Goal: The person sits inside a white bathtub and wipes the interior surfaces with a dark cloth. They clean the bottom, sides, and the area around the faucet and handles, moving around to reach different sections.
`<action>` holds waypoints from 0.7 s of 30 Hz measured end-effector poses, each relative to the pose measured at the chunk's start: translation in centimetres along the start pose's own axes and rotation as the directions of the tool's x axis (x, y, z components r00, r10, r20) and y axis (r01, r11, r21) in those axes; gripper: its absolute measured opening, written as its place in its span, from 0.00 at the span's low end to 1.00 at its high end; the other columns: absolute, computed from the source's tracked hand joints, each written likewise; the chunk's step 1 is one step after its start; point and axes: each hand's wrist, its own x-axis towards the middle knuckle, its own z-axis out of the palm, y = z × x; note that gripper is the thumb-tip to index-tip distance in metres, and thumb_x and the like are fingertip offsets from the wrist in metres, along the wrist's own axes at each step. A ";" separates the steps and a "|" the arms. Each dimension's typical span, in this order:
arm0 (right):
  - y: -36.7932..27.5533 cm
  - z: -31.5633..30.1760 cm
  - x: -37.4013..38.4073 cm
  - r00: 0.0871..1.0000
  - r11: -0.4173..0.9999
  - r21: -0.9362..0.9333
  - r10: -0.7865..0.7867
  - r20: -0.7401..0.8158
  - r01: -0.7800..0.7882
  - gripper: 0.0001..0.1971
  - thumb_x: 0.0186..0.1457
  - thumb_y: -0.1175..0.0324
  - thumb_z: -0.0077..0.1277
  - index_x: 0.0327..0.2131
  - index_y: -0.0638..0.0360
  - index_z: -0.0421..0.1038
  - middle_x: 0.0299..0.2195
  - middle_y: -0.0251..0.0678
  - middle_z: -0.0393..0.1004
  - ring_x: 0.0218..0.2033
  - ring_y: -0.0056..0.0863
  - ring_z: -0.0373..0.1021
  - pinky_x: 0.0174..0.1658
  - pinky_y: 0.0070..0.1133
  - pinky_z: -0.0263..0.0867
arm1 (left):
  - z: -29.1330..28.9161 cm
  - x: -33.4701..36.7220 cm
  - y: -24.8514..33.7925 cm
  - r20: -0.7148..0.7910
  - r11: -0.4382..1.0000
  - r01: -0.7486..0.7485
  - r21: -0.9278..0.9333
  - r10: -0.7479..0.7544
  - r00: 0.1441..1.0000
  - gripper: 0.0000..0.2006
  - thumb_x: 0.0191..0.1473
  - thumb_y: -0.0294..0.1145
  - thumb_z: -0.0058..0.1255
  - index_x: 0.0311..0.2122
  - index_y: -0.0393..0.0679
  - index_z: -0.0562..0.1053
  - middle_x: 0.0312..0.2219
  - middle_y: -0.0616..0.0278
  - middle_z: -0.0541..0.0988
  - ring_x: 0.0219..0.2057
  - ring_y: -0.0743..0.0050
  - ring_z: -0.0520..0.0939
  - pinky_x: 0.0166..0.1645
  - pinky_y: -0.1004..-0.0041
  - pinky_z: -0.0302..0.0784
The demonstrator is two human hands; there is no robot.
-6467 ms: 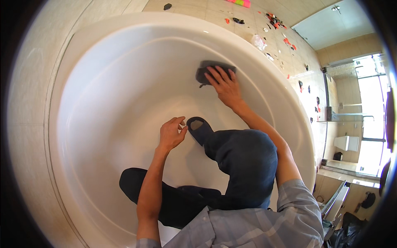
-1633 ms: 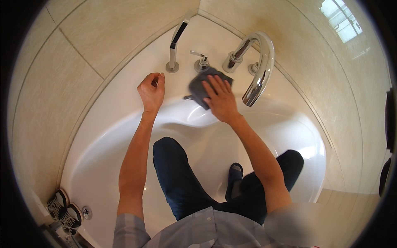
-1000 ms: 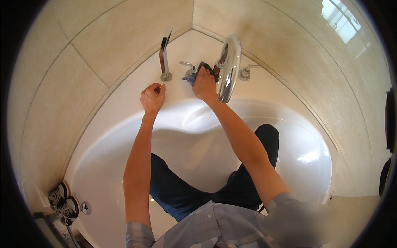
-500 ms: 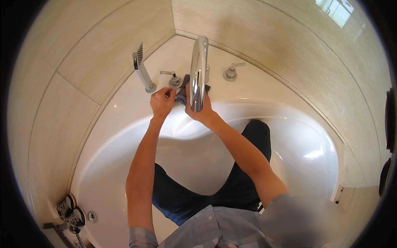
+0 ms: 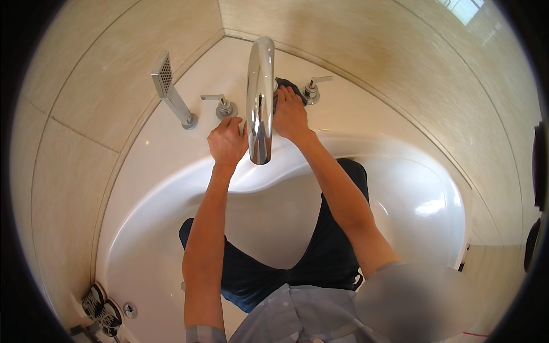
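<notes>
My right hand [image 5: 291, 117] presses a dark grey cloth [image 5: 298, 91] onto the white tub deck, between the chrome spout [image 5: 261, 103] and the right tap handle [image 5: 311, 90]. Its fingers lie over the cloth, and part of the cloth is hidden beneath them. Left of the spout, my left hand [image 5: 227, 142] rests at the deck edge just below the left tap handle [image 5: 222, 106]. Nothing shows in it; its fingers are loosely bent, with the thumb apart from them. The tall curved spout rises between my two hands.
A chrome hand shower [image 5: 174, 94] stands upright at the left of the deck. I sit with knees spread in the white corner bathtub [image 5: 423, 188]. Beige tiled walls [image 5: 343, 34] meet behind the deck. A pair of shoes [image 5: 103, 308] is at the lower left.
My right hand has moved the cloth from behind and left of the spout to its right side. My left hand remains left of the spout, and the view has shifted slightly.
</notes>
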 end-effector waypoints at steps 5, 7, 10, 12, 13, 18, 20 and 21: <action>-1.5 -2.3 1.2 0.989 0.982 0.161 0.076 0.123 -0.096 0.20 0.49 0.75 0.49 0.49 0.68 0.68 0.57 0.56 0.69 0.63 0.52 0.62 0.65 0.41 0.55 | -0.1 -0.3 -0.3 0.057 0.996 0.052 0.078 -0.057 0.997 0.08 0.44 0.28 0.58 0.33 0.44 0.81 0.28 0.58 0.81 0.25 0.49 0.82 0.30 0.58 0.78; -0.6 -2.6 0.2 0.992 0.993 0.110 0.024 0.120 -0.037 0.25 0.51 0.74 0.48 0.55 0.68 0.65 0.59 0.56 0.68 0.64 0.51 0.61 0.67 0.41 0.54 | 0.0 -0.2 -0.4 0.038 0.999 0.004 0.044 -0.005 0.999 0.07 0.44 0.27 0.58 0.32 0.43 0.80 0.28 0.57 0.80 0.25 0.48 0.82 0.29 0.58 0.77; 1.2 -3.0 -4.0 0.994 0.995 0.000 -0.101 0.046 0.101 0.28 0.53 0.75 0.48 0.60 0.66 0.64 0.62 0.48 0.66 0.65 0.47 0.60 0.68 0.41 0.53 | 0.4 -0.4 -1.3 -0.034 0.997 -0.078 -0.021 0.077 0.996 0.05 0.44 0.28 0.59 0.29 0.41 0.78 0.25 0.57 0.78 0.23 0.49 0.80 0.26 0.59 0.74; 2.5 -4.8 -6.2 0.994 0.995 0.004 -0.099 0.050 0.099 0.27 0.54 0.74 0.48 0.59 0.64 0.66 0.62 0.46 0.66 0.66 0.45 0.60 0.68 0.41 0.52 | 0.1 -0.5 -1.9 0.021 0.999 -0.028 -0.022 0.028 0.999 0.06 0.44 0.29 0.60 0.27 0.41 0.76 0.24 0.57 0.77 0.23 0.48 0.80 0.25 0.60 0.73; 3.4 -5.8 -6.9 0.994 0.995 0.004 -0.097 0.048 0.097 0.26 0.54 0.74 0.48 0.59 0.64 0.66 0.63 0.45 0.66 0.66 0.44 0.59 0.68 0.41 0.52 | 0.0 -0.4 -1.9 0.047 1.000 -0.008 -0.023 0.009 0.999 0.06 0.44 0.29 0.60 0.26 0.40 0.75 0.23 0.57 0.77 0.23 0.48 0.80 0.25 0.61 0.73; 9.8 -8.2 -6.9 0.999 0.990 -0.139 -0.010 0.032 0.014 0.26 0.56 0.71 0.49 0.59 0.61 0.68 0.64 0.41 0.66 0.67 0.41 0.58 0.69 0.42 0.51 | 1.6 -0.7 -3.0 -0.053 0.986 -0.100 -0.135 0.093 0.994 0.10 0.50 0.32 0.68 0.32 0.40 0.78 0.12 0.65 0.73 0.13 0.71 0.74 0.22 0.70 0.70; 13.0 -8.4 -4.7 0.997 0.994 -0.112 -0.012 0.079 0.020 0.24 0.57 0.69 0.49 0.59 0.59 0.68 0.64 0.38 0.65 0.68 0.40 0.57 0.69 0.42 0.51 | 2.7 -0.6 -2.0 0.029 0.976 -0.138 -0.169 0.145 0.989 0.08 0.53 0.30 0.65 0.34 0.40 0.79 0.17 0.62 0.77 0.16 0.73 0.77 0.24 0.69 0.73; 14.2 -8.2 -3.2 0.993 0.997 -0.070 -0.031 0.117 0.039 0.24 0.59 0.69 0.48 0.59 0.58 0.68 0.65 0.37 0.65 0.68 0.41 0.57 0.69 0.43 0.51 | 3.8 -0.6 -1.7 0.030 0.965 -0.153 -0.212 0.163 0.986 0.07 0.53 0.30 0.65 0.34 0.39 0.79 0.20 0.60 0.79 0.17 0.72 0.79 0.25 0.68 0.75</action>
